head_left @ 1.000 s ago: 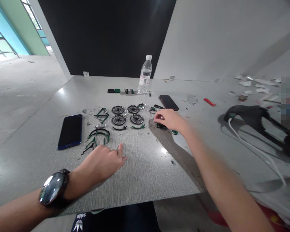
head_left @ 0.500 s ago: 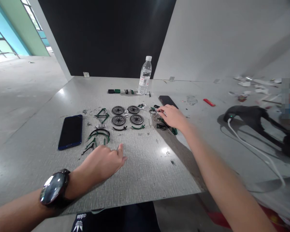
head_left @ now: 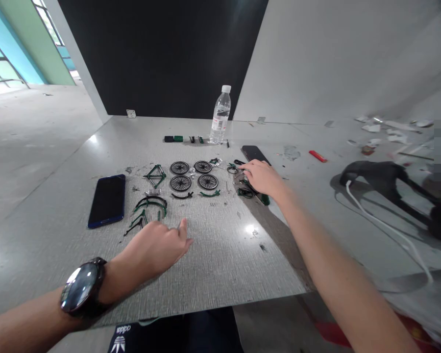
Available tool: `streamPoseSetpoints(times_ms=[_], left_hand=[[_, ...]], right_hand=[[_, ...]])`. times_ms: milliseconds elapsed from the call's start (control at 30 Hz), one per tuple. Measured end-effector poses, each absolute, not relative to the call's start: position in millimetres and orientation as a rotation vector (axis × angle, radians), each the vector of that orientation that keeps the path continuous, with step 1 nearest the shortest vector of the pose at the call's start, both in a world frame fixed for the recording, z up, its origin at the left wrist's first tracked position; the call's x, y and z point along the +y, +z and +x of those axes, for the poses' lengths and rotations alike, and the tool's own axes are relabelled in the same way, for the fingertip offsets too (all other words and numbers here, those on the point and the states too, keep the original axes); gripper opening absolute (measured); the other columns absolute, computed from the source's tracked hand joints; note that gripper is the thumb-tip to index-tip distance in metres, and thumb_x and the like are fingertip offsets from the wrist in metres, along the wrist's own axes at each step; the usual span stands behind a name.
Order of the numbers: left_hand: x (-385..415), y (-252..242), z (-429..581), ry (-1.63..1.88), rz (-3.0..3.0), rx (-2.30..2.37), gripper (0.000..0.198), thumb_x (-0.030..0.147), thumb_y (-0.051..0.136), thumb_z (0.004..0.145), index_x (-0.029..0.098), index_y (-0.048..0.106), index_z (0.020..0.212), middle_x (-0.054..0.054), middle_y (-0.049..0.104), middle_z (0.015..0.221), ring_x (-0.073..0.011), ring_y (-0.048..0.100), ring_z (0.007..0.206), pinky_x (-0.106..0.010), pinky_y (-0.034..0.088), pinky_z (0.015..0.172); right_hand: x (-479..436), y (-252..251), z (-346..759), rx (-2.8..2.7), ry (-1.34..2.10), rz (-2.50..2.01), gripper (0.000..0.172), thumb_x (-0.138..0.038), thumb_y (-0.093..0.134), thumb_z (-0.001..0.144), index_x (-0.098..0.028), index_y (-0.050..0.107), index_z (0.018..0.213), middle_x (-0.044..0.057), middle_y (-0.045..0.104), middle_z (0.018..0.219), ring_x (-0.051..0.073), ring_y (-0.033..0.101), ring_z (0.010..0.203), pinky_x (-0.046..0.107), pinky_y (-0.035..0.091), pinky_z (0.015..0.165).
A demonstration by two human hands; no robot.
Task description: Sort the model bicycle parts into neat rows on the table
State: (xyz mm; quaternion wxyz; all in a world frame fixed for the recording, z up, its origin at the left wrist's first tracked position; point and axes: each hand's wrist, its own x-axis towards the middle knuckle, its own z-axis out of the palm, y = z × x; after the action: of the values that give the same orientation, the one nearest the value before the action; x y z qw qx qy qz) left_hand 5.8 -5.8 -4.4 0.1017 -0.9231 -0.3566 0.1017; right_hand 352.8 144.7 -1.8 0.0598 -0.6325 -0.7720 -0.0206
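My left hand (head_left: 156, 247) rests on the tabletop, thumb and a finger apart, with nothing visible in it. Just beyond it lie small green and black forked parts (head_left: 142, 218) and curved mudguards (head_left: 150, 202). My right hand (head_left: 260, 176) is bent down over small green and black parts (head_left: 245, 192) at the right. Its fingertips are together beside a small dark looped piece (head_left: 232, 168); what they pinch, if anything, is too small to make out. Between the hands lie several miniature spoked wheels (head_left: 181, 183), a green bicycle frame (head_left: 155, 175) and thin curved pieces (head_left: 210, 193).
A blue phone (head_left: 107, 201) lies at the left and a dark phone (head_left: 256, 154) beyond my right hand. A water bottle (head_left: 220, 117) stands at the back near small blocks (head_left: 174, 139). At the right are a red object (head_left: 318, 156) and a black strap-like device (head_left: 375, 179) with a white cable.
My right hand has shifted very slightly over the small parts. My left hand and the laid-out pieces have stayed in place.
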Motion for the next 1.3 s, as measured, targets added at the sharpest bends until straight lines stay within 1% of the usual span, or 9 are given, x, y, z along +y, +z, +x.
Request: streamPoseSetpoints(times_ms=[67,200,367,533,733,867,967,1133,1300], left_hand=[[-6,-5,6,0.299,-2.726,-1.05,0.051,0.032,0.04,0.108,0.002,0.047,0.149,-0.006,0.072,0.066,-0.02,0.066,0.051,-0.031,0.038,0.045],[-5,-6,6,0.288,-2.738,-1.048,0.051,0.03,0.041,0.108,0.002,0.047,0.149,-0.007,0.071,0.066,-0.0201,0.065,0.051,-0.031,0.039,0.046],[-5,-6,6,0.303,-2.757,-1.067,0.05,0.029,0.038,0.109,0.001,0.047,0.149,-0.008,0.071,0.066,-0.0195,0.065,0.052,-0.03,0.041,0.049],[-6,-7,5,0.287,-2.753,-1.066,0.051,0.03,0.037,0.109,0.002,0.046,0.15,-0.007,0.07,0.065,-0.0188,0.063,0.051,-0.029,0.039,0.048],[-6,-9,5,0.239,-2.747,-1.083,0.05,0.031,0.04,0.108,0.001,0.049,0.147,-0.006,0.069,0.064,-0.018,0.062,0.051,-0.029,0.038,0.048],[-6,-7,6,0.242,-2.737,-1.074,0.05,0.031,0.04,0.108,0.001,0.051,0.147,-0.005,0.068,0.063,-0.0184,0.062,0.05,-0.03,0.036,0.046],[-6,-5,6,0.244,-2.737,-1.074,0.05,0.031,0.04,0.108,0.002,0.05,0.147,-0.005,0.068,0.061,-0.019,0.062,0.049,-0.03,0.038,0.046],[-6,-4,7,0.239,-2.749,-1.084,0.049,0.03,0.041,0.108,0.002,0.05,0.148,-0.006,0.069,0.062,-0.0196,0.064,0.051,-0.029,0.04,0.047],[-6,-3,7,0.279,-2.769,-1.071,0.049,0.029,0.04,0.108,0.002,0.049,0.149,-0.007,0.07,0.064,-0.0191,0.064,0.051,-0.029,0.041,0.047]], right_hand=[[144,-2,350,-2.352,-0.025,-1.906,0.052,-0.03,0.029,0.102,-0.027,0.068,0.136,0.012,0.062,0.134,0.033,0.056,0.117,0.053,0.048,0.098],[143,-1,344,-2.334,-0.011,-1.934,0.052,-0.031,0.028,0.102,-0.028,0.07,0.133,0.011,0.061,0.135,0.034,0.054,0.12,0.054,0.047,0.098],[144,-1,339,-2.279,-0.105,-1.992,0.055,-0.031,0.026,0.102,-0.028,0.062,0.144,0.013,0.058,0.138,0.038,0.05,0.121,0.056,0.046,0.099],[148,-4,334,-2.294,-0.129,-1.999,0.056,-0.029,0.025,0.102,-0.028,0.059,0.147,0.012,0.058,0.141,0.038,0.051,0.12,0.057,0.045,0.099],[151,-5,335,-2.285,-0.176,-1.983,0.05,-0.029,0.03,0.104,-0.024,0.069,0.136,0.012,0.062,0.137,0.035,0.053,0.12,0.054,0.045,0.101],[151,-2,336,-2.297,-0.223,-1.968,0.045,-0.03,0.037,0.103,-0.022,0.073,0.128,0.014,0.067,0.131,0.034,0.057,0.114,0.052,0.047,0.096],[151,1,337,-2.319,-0.241,-1.963,0.042,-0.029,0.039,0.103,-0.022,0.076,0.122,0.013,0.07,0.126,0.033,0.059,0.11,0.052,0.047,0.095],[148,6,336,-2.348,-0.234,-1.917,0.042,-0.025,0.04,0.103,-0.023,0.073,0.128,0.011,0.071,0.129,0.033,0.06,0.113,0.049,0.048,0.094],[146,10,333,-2.368,-0.204,-1.904,0.041,-0.02,0.041,0.102,-0.025,0.075,0.124,0.01,0.075,0.122,0.031,0.064,0.11,0.046,0.049,0.091]])
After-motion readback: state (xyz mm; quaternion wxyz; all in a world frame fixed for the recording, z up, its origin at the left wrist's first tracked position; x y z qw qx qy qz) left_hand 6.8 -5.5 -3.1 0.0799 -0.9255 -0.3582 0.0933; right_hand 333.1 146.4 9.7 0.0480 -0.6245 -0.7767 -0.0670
